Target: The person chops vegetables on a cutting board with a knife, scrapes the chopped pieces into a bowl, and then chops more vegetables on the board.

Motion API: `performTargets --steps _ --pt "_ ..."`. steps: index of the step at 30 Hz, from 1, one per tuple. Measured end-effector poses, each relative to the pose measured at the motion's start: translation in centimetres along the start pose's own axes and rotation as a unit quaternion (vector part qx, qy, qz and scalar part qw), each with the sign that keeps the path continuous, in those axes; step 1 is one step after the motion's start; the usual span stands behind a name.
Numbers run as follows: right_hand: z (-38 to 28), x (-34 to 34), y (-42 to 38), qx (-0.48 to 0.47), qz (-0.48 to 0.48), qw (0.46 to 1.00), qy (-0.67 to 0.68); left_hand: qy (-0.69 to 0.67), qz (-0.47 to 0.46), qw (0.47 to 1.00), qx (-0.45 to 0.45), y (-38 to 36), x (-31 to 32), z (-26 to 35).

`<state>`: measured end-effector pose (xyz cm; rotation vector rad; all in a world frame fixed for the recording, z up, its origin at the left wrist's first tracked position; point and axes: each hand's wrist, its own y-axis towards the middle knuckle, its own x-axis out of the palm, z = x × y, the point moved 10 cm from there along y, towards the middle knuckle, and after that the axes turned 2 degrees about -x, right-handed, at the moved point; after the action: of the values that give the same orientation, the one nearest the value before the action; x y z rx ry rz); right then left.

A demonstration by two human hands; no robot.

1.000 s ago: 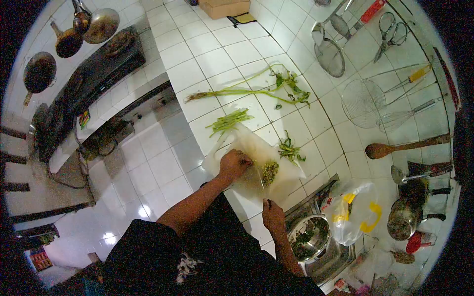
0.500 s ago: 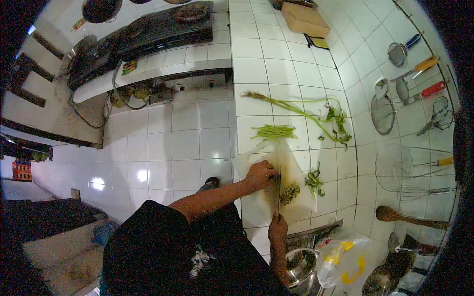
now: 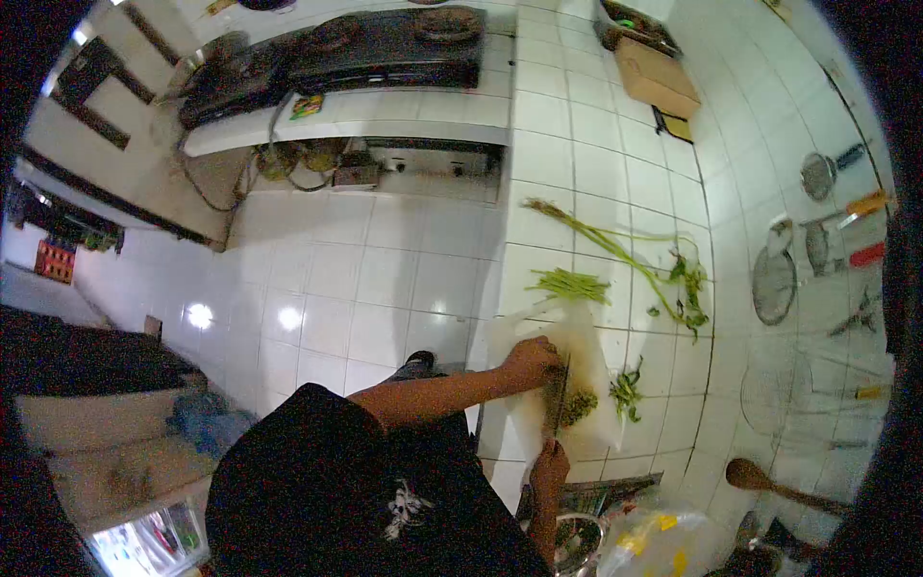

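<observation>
My right hand [image 3: 550,464] is closed around the handle end of a knife [image 3: 560,399], whose blade points away across a pale cutting board [image 3: 600,354]. Beside the blade, my left hand [image 3: 532,363] rests on the board with its fingers curled; whatever is under them is hidden. A small heap of chopped greens [image 3: 581,406] lies against the blade's other side. Just past the board's far edge is a bunch of cut green stalks [image 3: 574,285]. Some leafy trimmings [image 3: 627,392] sit on the tiles right of the board.
Long leafy stems with roots [image 3: 615,248] lie farther up the white tiled counter [image 3: 548,144]. Near my right forearm are a metal bowl [image 3: 601,543] and a plastic bag [image 3: 673,548]. Utensils, including a wooden spoon [image 3: 748,475], hang on the right wall. A stove [image 3: 385,62] stands at the far left.
The whole view has shifted, so the counter and hands appear farther right and slightly lower. Both hands keep their places at the board and knife.
</observation>
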<state>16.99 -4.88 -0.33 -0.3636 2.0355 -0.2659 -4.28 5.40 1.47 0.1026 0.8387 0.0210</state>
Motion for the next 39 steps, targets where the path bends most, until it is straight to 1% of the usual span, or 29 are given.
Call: performTargets --steps 1,2,3,5,7,9,11,12,13,15,19,21,22,24,26,28,30,31,32,33,37,39 --pt "-1.3 -0.5 -0.1 -0.009 -0.008 1.0 0.0 0.009 0.001 1.0 -0.013 -0.1 0.2 -0.2" --pt "-1.6 -1.2 -0.7 0.028 -0.025 0.999 0.035 -0.057 0.042 0.997 0.018 -0.4 -0.7 0.1" --pt "-2.0 -1.9 -1.3 0.068 -0.041 0.994 0.07 -0.054 0.045 0.997 0.012 -0.4 -0.7 -0.1" --pt "-2.9 -2.9 -1.8 0.084 -0.05 0.993 0.073 -0.011 0.018 1.0 -0.018 -0.3 0.0 -0.1" --pt "-1.7 -2.7 -2.3 0.111 -0.053 0.989 0.077 -0.013 0.014 1.0 -0.023 -0.3 0.2 -0.1" --pt "-1.5 -2.1 -1.8 0.008 -0.059 0.996 0.068 -0.019 0.007 1.0 -0.023 -0.1 0.5 0.1" --pt "-1.7 -2.6 -2.0 0.036 -0.055 0.996 0.057 -0.023 0.022 0.998 -0.048 -0.1 0.1 -0.5" --pt "-1.8 -2.7 -1.9 0.053 -0.055 0.996 0.049 -0.02 0.001 0.999 -0.046 -0.1 -0.4 0.0" --pt "-1.5 -2.7 -2.1 0.058 -0.054 0.996 0.048 -0.024 -0.002 0.999 -0.044 -0.1 0.0 0.1" --pt "-1.8 -2.6 -1.8 0.033 -0.039 0.997 0.062 -0.029 0.028 0.999 -0.037 0.0 -0.3 -0.1" --pt "-2.4 -2.6 -1.4 0.031 -0.05 0.997 0.04 -0.033 0.047 0.998 -0.037 -0.3 -1.0 0.0" --pt "-1.6 -2.1 -1.0 0.045 -0.057 0.996 0.048 -0.014 0.006 0.997 -0.072 -0.1 -0.4 -0.5" --pt "-1.3 -1.8 -0.9 0.039 -0.062 0.996 0.049 -0.01 0.01 0.997 -0.077 -0.2 0.1 -0.9" --pt "-0.3 -1.5 -0.8 0.033 -0.045 0.998 0.019 -0.047 0.075 0.996 -0.019 -0.5 0.2 -0.6" --pt "1.6 -0.7 -0.8 0.016 -0.047 0.998 0.026 -0.041 0.076 0.996 -0.033 -0.4 0.4 -0.7" --pt "1.2 0.1 -0.6 -0.006 -0.054 0.998 0.037 -0.028 0.08 0.995 -0.052 -0.4 1.0 -1.5" --pt "1.5 -0.5 -0.7 0.058 -0.05 0.996 0.037 0.004 0.081 0.997 -0.015 -0.4 2.4 -1.7" --pt "2.0 -0.1 -0.6 0.051 -0.055 0.996 0.038 0.009 0.084 0.996 -0.02 -0.5 1.7 -1.7" --pt "1.9 -0.1 -0.5 -0.012 -0.033 0.999 0.014 -0.009 0.065 0.998 -0.024 -0.5 1.5 -1.5" --pt "0.4 -0.8 -0.5 -0.072 -0.009 0.997 -0.011 -0.029 0.045 0.998 -0.025 -0.3 1.6 -1.2" --pt "-1.8 -2.0 0.0 -0.058 0.014 0.998 0.022 -0.004 0.02 1.0 -0.024 -0.2 1.6 -0.8" --pt "-0.9 -0.9 0.5 0.045 -0.077 0.994 0.065 0.012 0.021 0.999 -0.036 0.0 1.8 -1.3"
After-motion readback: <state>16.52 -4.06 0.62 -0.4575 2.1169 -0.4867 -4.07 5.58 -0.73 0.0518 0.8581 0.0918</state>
